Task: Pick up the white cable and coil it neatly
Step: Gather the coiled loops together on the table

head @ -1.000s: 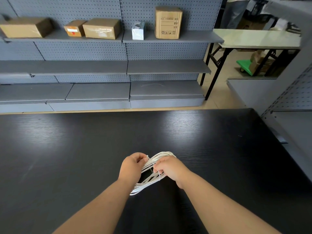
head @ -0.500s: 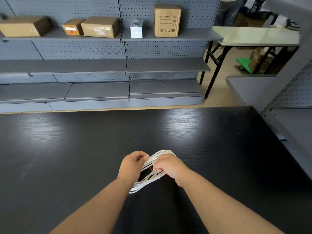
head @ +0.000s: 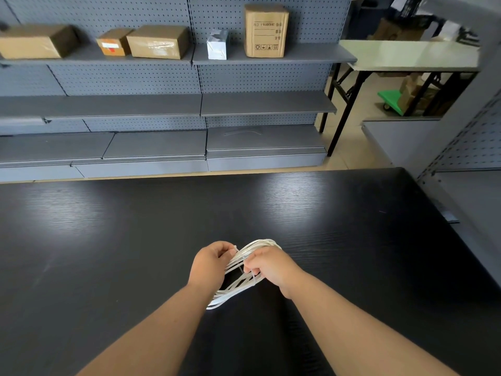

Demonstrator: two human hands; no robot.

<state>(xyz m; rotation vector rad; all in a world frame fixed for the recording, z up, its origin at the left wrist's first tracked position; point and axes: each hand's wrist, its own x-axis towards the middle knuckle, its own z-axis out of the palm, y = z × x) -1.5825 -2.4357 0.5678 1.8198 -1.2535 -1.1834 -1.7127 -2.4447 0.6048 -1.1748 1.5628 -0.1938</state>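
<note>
The white cable (head: 235,287) is gathered into several long loops and held up over the black table (head: 108,240), near its middle front. My left hand (head: 210,263) grips the loops on their left side, fingers curled round them. My right hand (head: 271,265) holds the bundle from the right, fingers pinching strands where a cable end crosses the loops. The top arc of the loops shows above my right hand; the bottom end hangs toward my left forearm. Parts of the cable are hidden inside both hands.
Grey pegboard shelving (head: 189,104) stands behind the table, with several cardboard boxes (head: 265,29) and a small white box (head: 217,46) on its top shelf. A folding table (head: 406,55) is at the back right, and another grey shelf unit (head: 474,158) rises at the right edge.
Both hands stay at the same place on the loops. My right fingers have shifted slightly on the strands; the coil looks much the same. The camera view has tilted a little.
</note>
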